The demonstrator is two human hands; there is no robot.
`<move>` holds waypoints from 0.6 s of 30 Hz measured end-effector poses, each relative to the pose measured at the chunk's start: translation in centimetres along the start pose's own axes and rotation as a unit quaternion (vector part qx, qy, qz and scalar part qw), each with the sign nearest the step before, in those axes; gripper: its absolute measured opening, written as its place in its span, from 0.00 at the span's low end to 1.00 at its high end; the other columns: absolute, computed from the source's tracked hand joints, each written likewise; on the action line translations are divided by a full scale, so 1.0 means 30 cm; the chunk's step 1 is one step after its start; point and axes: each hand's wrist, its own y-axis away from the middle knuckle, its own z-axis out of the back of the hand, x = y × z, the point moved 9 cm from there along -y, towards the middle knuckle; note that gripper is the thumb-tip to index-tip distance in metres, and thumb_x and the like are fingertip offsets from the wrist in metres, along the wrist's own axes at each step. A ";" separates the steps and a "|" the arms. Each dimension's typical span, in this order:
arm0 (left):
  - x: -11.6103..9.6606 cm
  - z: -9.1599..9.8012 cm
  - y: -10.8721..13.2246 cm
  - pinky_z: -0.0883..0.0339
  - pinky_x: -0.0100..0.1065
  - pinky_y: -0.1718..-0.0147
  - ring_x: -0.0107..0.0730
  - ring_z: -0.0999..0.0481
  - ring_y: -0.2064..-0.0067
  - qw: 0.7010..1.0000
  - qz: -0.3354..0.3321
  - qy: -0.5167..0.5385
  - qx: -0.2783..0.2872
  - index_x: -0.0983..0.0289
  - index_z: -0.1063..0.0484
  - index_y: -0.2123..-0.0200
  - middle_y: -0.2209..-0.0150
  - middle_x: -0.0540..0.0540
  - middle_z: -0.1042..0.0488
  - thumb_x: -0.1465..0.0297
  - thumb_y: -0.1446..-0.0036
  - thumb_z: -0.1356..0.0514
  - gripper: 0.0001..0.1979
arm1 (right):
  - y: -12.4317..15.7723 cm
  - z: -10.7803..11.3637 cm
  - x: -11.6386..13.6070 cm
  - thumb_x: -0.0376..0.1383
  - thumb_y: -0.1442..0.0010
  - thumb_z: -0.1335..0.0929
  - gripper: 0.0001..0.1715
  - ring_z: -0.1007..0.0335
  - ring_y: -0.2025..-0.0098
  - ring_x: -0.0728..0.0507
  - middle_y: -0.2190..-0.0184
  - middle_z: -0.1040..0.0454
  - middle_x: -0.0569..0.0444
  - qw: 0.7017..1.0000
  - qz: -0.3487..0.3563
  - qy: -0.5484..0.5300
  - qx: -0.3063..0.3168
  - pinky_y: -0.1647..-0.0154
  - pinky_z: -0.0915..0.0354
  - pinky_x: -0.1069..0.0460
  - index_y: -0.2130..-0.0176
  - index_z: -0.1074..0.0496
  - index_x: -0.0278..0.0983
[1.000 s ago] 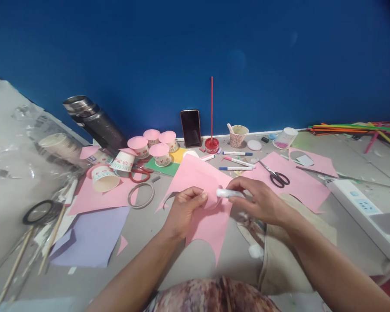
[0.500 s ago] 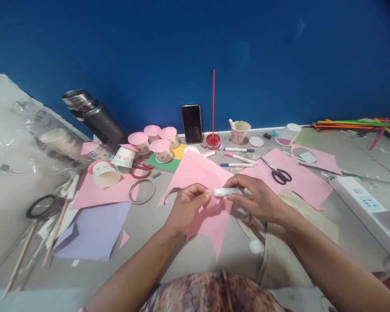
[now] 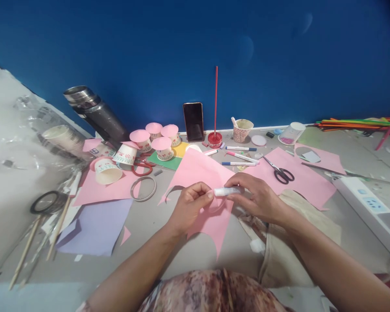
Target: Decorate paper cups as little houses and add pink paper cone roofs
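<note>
My right hand [image 3: 256,195] is closed round a small white tube [image 3: 224,191], perhaps glue, held nearly level with its tip toward my left hand. My left hand [image 3: 192,201] pinches a round pink paper piece [image 3: 215,204] between thumb and fingers, just below the tube's tip. Its outline is hard to make out against the larger pink paper sheet [image 3: 201,169], which lies beneath with curved cut-outs along its edges. To the left stand several upside-down paper cups [image 3: 164,154] topped with pink paper discs.
Black-handled scissors [image 3: 282,175] lie on pink paper at right, near a power strip [image 3: 367,203]. Behind are markers [image 3: 240,148], a phone [image 3: 193,122] and a red stick on a base [image 3: 215,138]. A tape ring [image 3: 143,189], purple paper [image 3: 95,227] and thermos [image 3: 99,115] are at left.
The camera view has shifted slightly, so the table items appear a little farther right. Both hands keep nearly the same pose, with the tube still over the pink piece.
</note>
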 end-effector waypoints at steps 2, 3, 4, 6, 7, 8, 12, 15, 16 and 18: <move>-0.001 -0.005 -0.001 0.47 0.30 0.71 0.26 0.39 0.74 1.000 -0.001 0.004 0.006 0.64 0.27 0.74 0.78 0.47 0.33 0.55 0.50 0.26 0.20 | 0.001 -0.004 -0.002 0.39 0.30 0.31 0.08 0.25 0.60 0.42 0.60 0.19 0.50 1.000 -0.001 -0.003 0.006 0.57 0.34 0.49 0.53 0.24 0.40; -0.002 -0.007 -0.002 0.48 0.30 0.72 0.25 0.40 0.74 1.000 -0.001 0.008 0.009 0.64 0.27 0.74 0.78 0.47 0.34 0.54 0.50 0.26 0.21 | 0.001 -0.004 0.000 0.40 0.30 0.31 0.08 0.25 0.60 0.42 0.60 0.19 0.49 1.000 0.001 -0.004 0.006 0.57 0.34 0.48 0.54 0.24 0.40; -0.002 -0.009 -0.003 0.49 0.30 0.72 0.24 0.41 0.75 1.000 -0.001 0.013 0.010 0.64 0.27 0.75 0.79 0.46 0.35 0.53 0.51 0.25 0.22 | 0.001 -0.004 0.003 0.40 0.29 0.32 0.08 0.24 0.60 0.42 0.61 0.19 0.49 1.000 0.005 -0.006 0.006 0.58 0.33 0.49 0.54 0.24 0.40; -0.001 -0.008 -0.003 0.50 0.30 0.73 0.24 0.43 0.75 1.000 0.000 0.021 0.008 0.64 0.28 0.75 0.79 0.46 0.36 0.52 0.52 0.25 0.23 | 0.001 -0.001 0.011 0.41 0.29 0.31 0.08 0.24 0.60 0.42 0.61 0.19 0.49 1.000 0.014 -0.009 0.003 0.58 0.33 0.49 0.54 0.23 0.40; -0.001 -0.007 -0.003 0.50 0.30 0.73 0.24 0.43 0.75 1.000 0.001 0.023 0.004 0.64 0.27 0.75 0.79 0.46 0.36 0.52 0.53 0.24 0.23 | 0.001 0.000 0.015 0.41 0.30 0.31 0.08 0.24 0.60 0.42 0.61 0.19 0.49 1.000 0.019 -0.009 0.001 0.58 0.33 0.49 0.54 0.23 0.40; 0.001 -0.003 -0.002 0.49 0.30 0.72 0.24 0.42 0.75 1.000 0.001 0.024 -0.002 0.64 0.27 0.75 0.79 0.46 0.36 0.52 0.53 0.24 0.23 | 0.001 0.001 0.020 0.41 0.30 0.30 0.08 0.24 0.60 0.42 0.61 0.19 0.49 1.000 0.025 -0.008 0.000 0.57 0.33 0.49 0.54 0.23 0.40; 0.003 0.009 0.000 0.49 0.30 0.73 0.24 0.41 0.74 1.000 -0.005 0.004 -0.018 0.64 0.27 0.75 0.78 0.47 0.34 0.52 0.54 0.24 0.24 | 0.002 0.004 0.034 0.40 0.30 0.30 0.08 0.23 0.60 0.43 0.61 0.18 0.50 0.999 0.044 0.005 0.006 0.57 0.32 0.50 0.54 0.23 0.40; -0.001 0.007 0.001 0.47 0.30 0.73 0.24 0.39 0.75 1.000 -0.013 -0.010 -0.013 0.64 0.27 0.76 0.79 0.47 0.33 0.53 0.53 0.24 0.23 | 0.004 0.006 0.041 0.40 0.29 0.31 0.09 0.22 0.60 0.43 0.61 0.18 0.49 0.998 0.052 0.015 0.018 0.58 0.32 0.50 0.54 0.23 0.39; -0.003 0.005 0.002 0.47 0.30 0.73 0.24 0.39 0.75 1.000 -0.014 -0.013 -0.011 0.64 0.27 0.76 0.79 0.48 0.32 0.53 0.53 0.24 0.23 | 0.005 0.005 0.041 0.39 0.29 0.32 0.09 0.22 0.60 0.43 0.61 0.18 0.49 0.998 0.050 0.016 0.026 0.59 0.32 0.51 0.54 0.23 0.38; -0.008 0.003 0.004 0.46 0.30 0.73 0.24 0.38 0.75 1.000 -0.016 -0.016 -0.008 0.65 0.27 0.75 0.79 0.48 0.32 0.54 0.53 0.24 0.22 | 0.006 0.000 0.034 0.39 0.29 0.32 0.10 0.22 0.60 0.43 0.60 0.17 0.49 0.998 0.035 0.011 0.045 0.59 0.32 0.51 0.54 0.23 0.38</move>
